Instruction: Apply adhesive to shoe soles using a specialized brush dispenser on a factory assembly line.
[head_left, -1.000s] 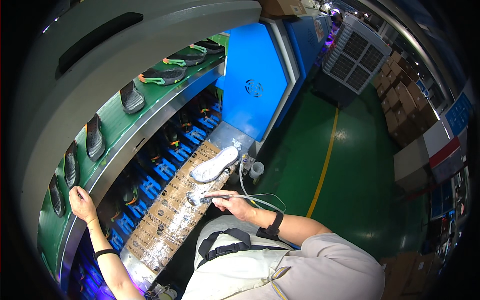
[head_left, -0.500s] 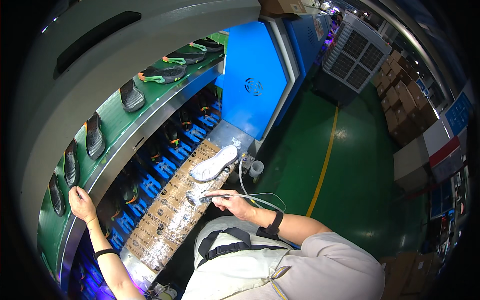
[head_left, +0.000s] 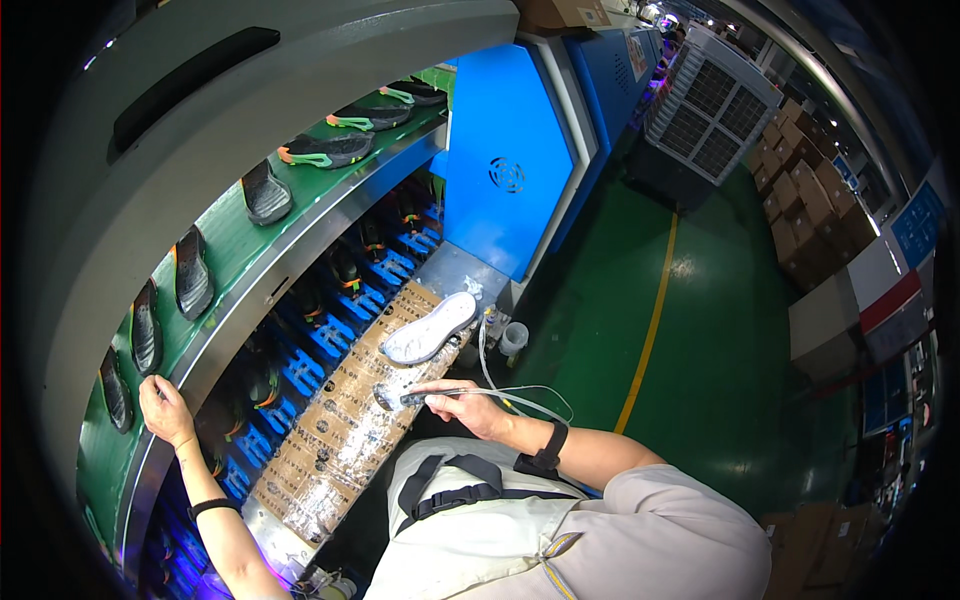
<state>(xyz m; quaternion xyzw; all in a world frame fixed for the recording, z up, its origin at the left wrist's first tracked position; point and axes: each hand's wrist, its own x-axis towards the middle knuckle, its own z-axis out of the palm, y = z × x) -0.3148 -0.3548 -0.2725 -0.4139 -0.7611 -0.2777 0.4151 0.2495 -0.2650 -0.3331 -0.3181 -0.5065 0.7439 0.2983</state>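
On the left, my left hand [head_left: 167, 411] is at the edge of the green conveyor belt [head_left: 232, 243], its fingers closed at the near end of a black shoe sole [head_left: 145, 328]. The fingertips are partly hidden, but they appear to pinch that end. My right hand [head_left: 468, 408] grips a dark-handled brush [head_left: 425, 395] with a thin tube trailing from it. The brush's tip is down on the cardboard-covered ledge [head_left: 325, 440], which is smeared with white residue. Just beyond the brush lies a white shoe sole [head_left: 432, 330], apart from both hands.
More black soles [head_left: 192, 275] lie along the belt, and some shoe parts with orange and green trim [head_left: 325, 151]. Blue racks [head_left: 300, 370] fill the lower level. A blue machine panel [head_left: 508, 150] rises ahead; a small cup [head_left: 514, 337] hangs beside the ledge. Cartons [head_left: 808, 195] are stacked right.
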